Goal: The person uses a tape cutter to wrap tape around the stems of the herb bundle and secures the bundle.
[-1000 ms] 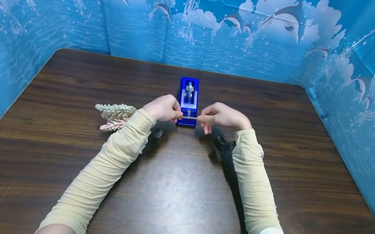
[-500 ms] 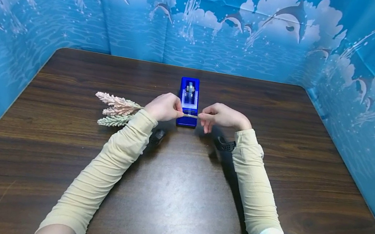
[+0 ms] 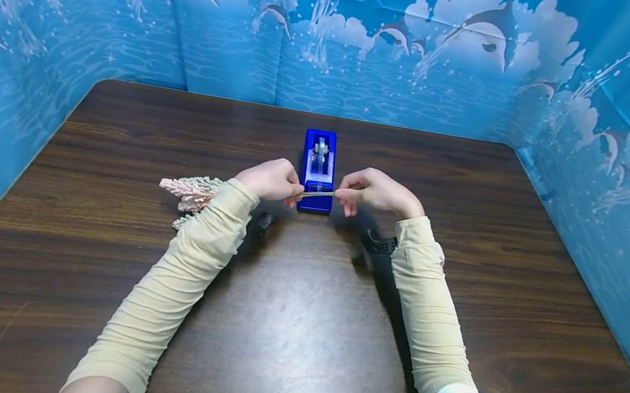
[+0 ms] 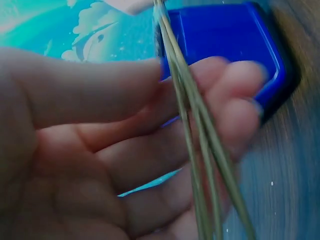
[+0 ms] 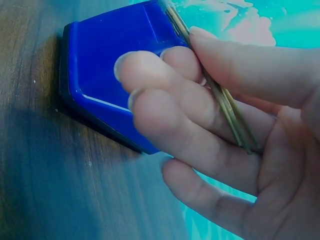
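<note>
A bunch of artificial flowers with pink and pale green heads (image 3: 191, 191) points left in the head view, partly behind the left sleeve. Its thin stems (image 3: 318, 193) run between both hands over the front of a blue tape dispenser (image 3: 319, 173). My left hand (image 3: 272, 179) pinches them on the flower side; in the left wrist view the stems (image 4: 200, 115) fan across the fingers. My right hand (image 3: 377, 189) pinches the stems near their cut ends, and the right wrist view has those ends (image 5: 227, 112) crossing the fingers. A pale, shiny patch on the stems is too blurred to identify.
A dark wood-grain table (image 3: 292, 332) lies under everything. Blue dolphin-print cloth (image 3: 341, 41) hangs behind it and along its sides. Black wrist straps show beneath each wrist.
The flower heads have turned about the stems, with pink and green swapping places. The left hand has shifted slightly left, the right slightly up, and the stems now slant. The dispenser stays put.
</note>
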A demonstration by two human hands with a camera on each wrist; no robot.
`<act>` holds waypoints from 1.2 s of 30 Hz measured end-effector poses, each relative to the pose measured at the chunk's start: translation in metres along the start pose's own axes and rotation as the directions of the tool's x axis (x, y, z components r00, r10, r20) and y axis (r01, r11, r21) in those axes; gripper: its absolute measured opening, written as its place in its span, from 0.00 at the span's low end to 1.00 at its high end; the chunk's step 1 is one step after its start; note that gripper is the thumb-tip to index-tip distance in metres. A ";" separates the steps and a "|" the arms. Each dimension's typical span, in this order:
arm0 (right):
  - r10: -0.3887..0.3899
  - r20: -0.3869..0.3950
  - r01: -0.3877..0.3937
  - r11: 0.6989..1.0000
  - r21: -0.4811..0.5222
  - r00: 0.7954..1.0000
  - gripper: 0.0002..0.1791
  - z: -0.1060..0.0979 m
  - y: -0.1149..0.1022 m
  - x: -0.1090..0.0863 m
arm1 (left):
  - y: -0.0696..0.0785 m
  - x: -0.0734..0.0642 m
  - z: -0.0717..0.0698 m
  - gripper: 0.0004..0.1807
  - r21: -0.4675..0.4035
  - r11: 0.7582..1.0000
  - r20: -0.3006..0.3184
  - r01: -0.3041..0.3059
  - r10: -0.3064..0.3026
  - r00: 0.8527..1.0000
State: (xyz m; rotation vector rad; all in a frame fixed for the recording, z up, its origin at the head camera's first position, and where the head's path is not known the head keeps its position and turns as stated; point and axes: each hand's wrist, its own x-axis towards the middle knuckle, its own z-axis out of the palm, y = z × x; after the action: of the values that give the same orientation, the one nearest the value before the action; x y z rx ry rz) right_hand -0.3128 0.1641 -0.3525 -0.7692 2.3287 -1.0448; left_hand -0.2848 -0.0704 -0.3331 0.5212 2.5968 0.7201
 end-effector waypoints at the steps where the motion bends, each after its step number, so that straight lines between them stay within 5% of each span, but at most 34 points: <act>1: -0.004 0.000 0.004 1.000 0.003 1.000 0.15 0.000 0.000 0.000 | -0.001 0.000 0.000 0.17 0.009 1.000 0.023 0.008 -0.008 1.000; 4: -0.011 -0.001 0.011 1.000 0.010 1.000 0.15 0.000 0.001 -0.001 | -0.002 0.000 0.000 0.18 0.039 0.999 0.046 0.005 -0.007 0.999; 11: -0.006 -0.003 0.006 0.999 -0.038 1.000 0.17 -0.002 0.002 -0.001 | -0.004 0.004 0.001 0.16 0.086 0.995 -0.091 -0.050 0.058 0.994; 17: 0.047 0.033 -0.046 0.999 -0.018 0.998 0.21 0.000 0.002 0.003 | -0.004 0.003 0.001 0.16 0.079 0.995 -0.144 -0.054 0.065 0.988; 36: 0.072 -0.107 -0.077 0.996 -0.049 0.992 0.12 0.002 -0.004 0.005 | -0.005 0.006 0.003 0.12 0.038 0.999 -0.244 -0.002 0.011 0.970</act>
State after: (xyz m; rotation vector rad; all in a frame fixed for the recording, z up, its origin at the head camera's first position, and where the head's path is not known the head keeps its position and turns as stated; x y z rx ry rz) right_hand -0.3136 0.1578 -0.3516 -0.6555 2.4634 -1.0176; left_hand -0.2894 -0.0708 -0.3401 0.4793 2.8428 0.7830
